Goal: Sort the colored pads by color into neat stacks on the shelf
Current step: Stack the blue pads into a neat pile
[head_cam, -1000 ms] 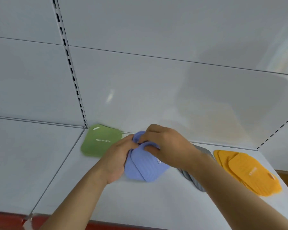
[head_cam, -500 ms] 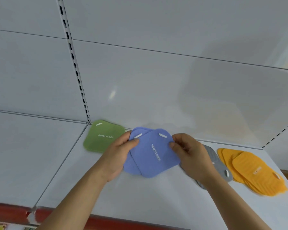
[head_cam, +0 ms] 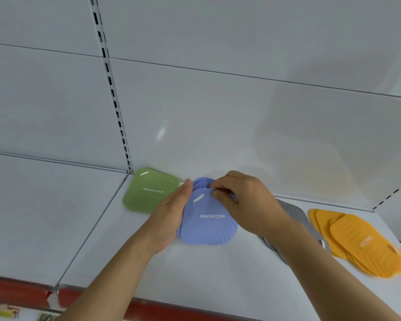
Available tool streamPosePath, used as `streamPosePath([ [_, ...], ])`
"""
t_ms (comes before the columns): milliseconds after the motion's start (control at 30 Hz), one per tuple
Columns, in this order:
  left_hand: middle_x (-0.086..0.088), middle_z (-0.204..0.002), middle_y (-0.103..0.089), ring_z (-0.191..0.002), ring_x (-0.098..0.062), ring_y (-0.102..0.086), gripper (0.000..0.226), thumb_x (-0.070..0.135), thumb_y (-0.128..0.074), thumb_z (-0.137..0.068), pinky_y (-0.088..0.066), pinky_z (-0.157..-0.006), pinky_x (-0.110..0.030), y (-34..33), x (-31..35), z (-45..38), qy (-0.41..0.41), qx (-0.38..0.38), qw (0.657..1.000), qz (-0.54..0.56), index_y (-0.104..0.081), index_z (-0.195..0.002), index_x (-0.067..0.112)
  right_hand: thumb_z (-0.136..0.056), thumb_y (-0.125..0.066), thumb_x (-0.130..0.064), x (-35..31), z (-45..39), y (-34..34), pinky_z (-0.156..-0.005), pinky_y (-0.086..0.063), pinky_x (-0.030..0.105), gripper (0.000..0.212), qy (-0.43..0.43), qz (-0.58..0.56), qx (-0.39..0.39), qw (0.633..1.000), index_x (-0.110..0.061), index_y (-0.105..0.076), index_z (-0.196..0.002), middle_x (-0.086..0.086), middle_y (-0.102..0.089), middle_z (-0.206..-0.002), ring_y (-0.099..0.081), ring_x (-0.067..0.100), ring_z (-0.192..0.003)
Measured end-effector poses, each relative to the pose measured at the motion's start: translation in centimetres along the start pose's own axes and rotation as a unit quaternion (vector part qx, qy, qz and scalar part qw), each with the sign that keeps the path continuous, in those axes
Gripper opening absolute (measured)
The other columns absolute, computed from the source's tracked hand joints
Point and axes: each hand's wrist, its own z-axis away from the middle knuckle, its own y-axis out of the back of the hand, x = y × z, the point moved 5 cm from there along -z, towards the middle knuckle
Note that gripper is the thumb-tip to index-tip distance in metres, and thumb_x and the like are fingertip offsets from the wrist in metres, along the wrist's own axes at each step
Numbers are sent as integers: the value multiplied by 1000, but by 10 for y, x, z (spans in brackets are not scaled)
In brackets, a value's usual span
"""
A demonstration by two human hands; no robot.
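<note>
Ribbed blue pads (head_cam: 207,225), rounded squares, between left hand (head_cam: 171,216), right hand (head_cam: 243,205)

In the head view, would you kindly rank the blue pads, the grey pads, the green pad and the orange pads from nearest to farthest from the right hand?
1. Blue pads: under the right hand, whose fingers pinch their far edge.
2. Grey pads: just right of it, partly hidden by the wrist.
3. Green pad: to the left, beyond the left hand.
4. Orange pads: far right of the shelf.
</note>
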Motion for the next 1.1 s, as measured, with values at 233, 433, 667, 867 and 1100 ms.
streamPosePath([
  [233, 8, -132, -71, -128, -18, -64, 30, 31, -60, -101, -46, -113, -57, 8, -5, 5, -91, 33, 990, -101, -64, -131, 32, -92, -74, -21, 2, 20, -6, -85, -54, 31, 22, -45, -30, 132, 990, -23, -69, -113, -13, -67, -109, -64, 11, -102],
  [433, 8, -131, -71, -129, -14, -62, 30, 26, -57, -102, -46, -108, -38, 10, -3, 9, -129, 15, 984, -123, -62, -131, 26, -93, -76, -12, 29, 53, -31, -78, -53, 22, 29, -220, -350, 61, 908, -27, -66, -115, -11, -76, -106, -70, 9, -98],
  [667, -6, -118, -74, -112, -28, -69, 21, 29, -66, -94, -51, -100, -52, 13, -13, -3, -105, 31, 988, -108, -66, -114, 28, -91, -75, -5, 30, 70, -31, -70, -52, 20, 25, -216, -331, 138, 908, -28, -67, -97, -11, -76, -91, -69, 8, -82],
  [867, 5, -114, -71, -109, -11, -65, 25, 23, -57, -92, -49, -96, -37, 0, -26, 2, -102, 37, 987, -121, -61, -116, 25, -83, -69, -19, 39, 79, -45, -79, -53, 36, 23, -241, -383, 152, 879, -21, -58, -104, -4, -72, -97, -69, 17, -91],
  [1100, 15, -116, -71, -115, -7, -64, 29, 20, -53, -93, -48, -95, -22, -4, -22, -1, -131, 64, 981, -126, -60, -120, 25, -94, -72, -12, 32, 77, -40, -74, -50, 23, 28, -207, -292, 183, 915, -30, -52, -102, -20, -65, -95, -65, 8, -88],
])
